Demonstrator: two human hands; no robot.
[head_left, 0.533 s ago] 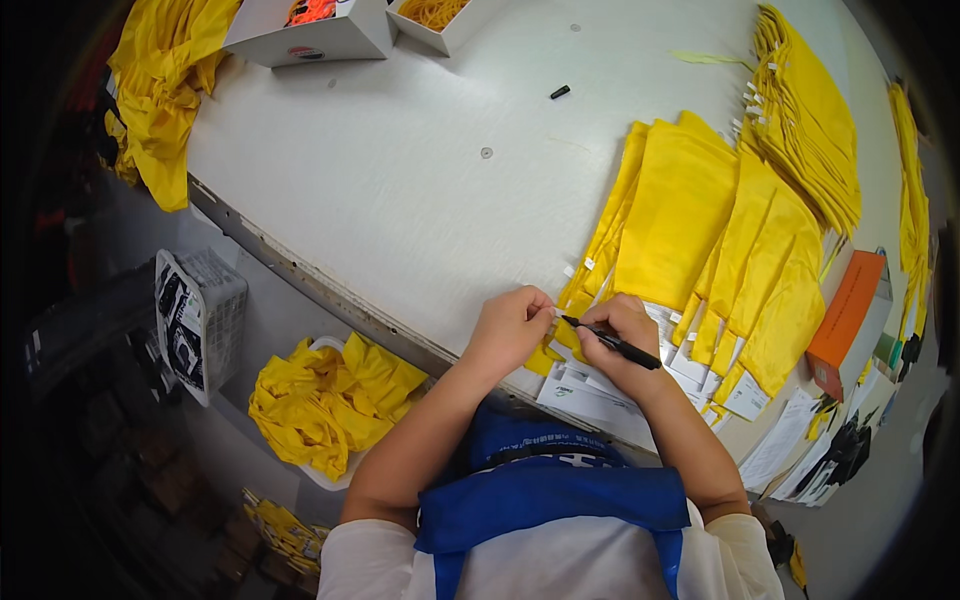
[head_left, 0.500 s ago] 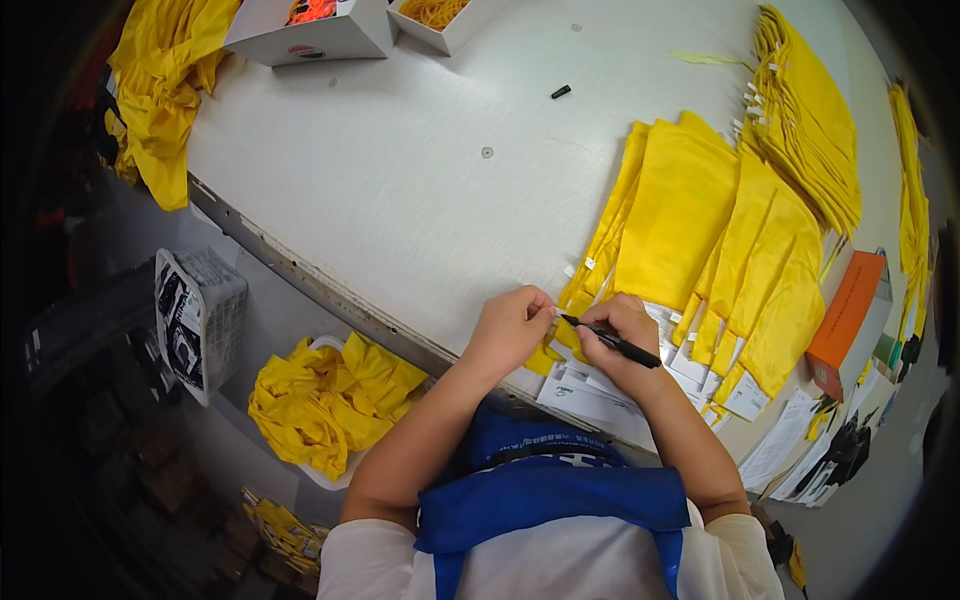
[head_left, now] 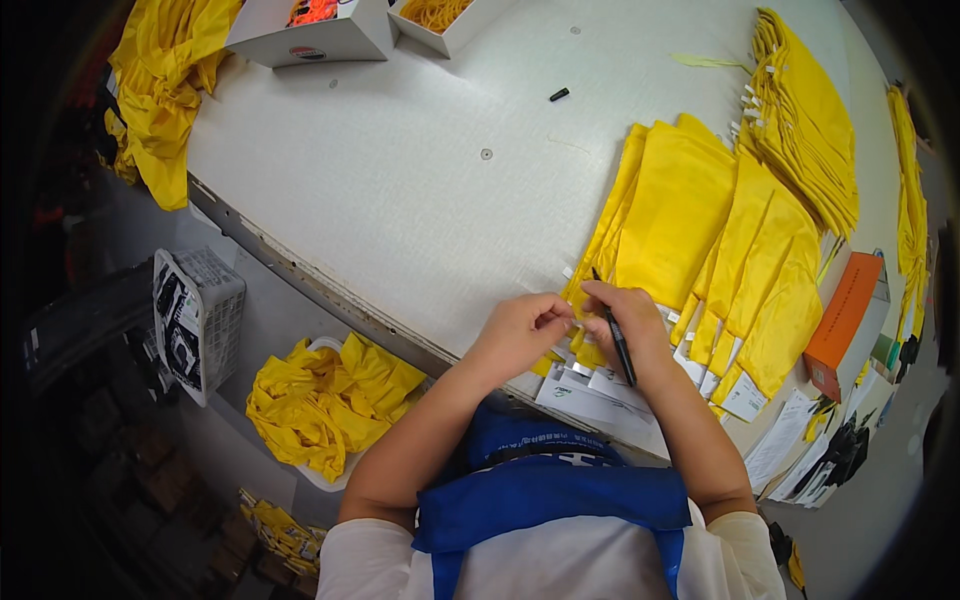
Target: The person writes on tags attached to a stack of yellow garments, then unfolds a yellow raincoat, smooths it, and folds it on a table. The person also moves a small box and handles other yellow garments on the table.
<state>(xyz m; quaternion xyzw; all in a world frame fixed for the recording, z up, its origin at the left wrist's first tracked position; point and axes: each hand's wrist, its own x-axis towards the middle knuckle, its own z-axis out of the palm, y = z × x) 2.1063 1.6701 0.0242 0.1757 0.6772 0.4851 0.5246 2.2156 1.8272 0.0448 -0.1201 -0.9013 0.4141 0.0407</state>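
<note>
A: Black marker pen [head_left: 623, 352]?
B: Held in the right hand's [head_left: 632, 325] grip, beside yellow fabric [head_left: 672, 210], long axis roughly fore-and-aft.
A: Left hand [head_left: 525, 332]?
B: Narrowed, left of the pen; contents cannot be told.

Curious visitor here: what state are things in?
Slim black pen: in right hand
Left hand: fingers curled
Small black cylinder: lying down
Larger white cardboard box: open
Smaller white cardboard box: open
Yellow fabric pieces at right: flat, overlapping
Yellow fabric heap in white plastic tub: crumpled

This looks like a workshop, with yellow fabric stacks [head_left: 672, 205] on a worktable [head_left: 400, 190].
</note>
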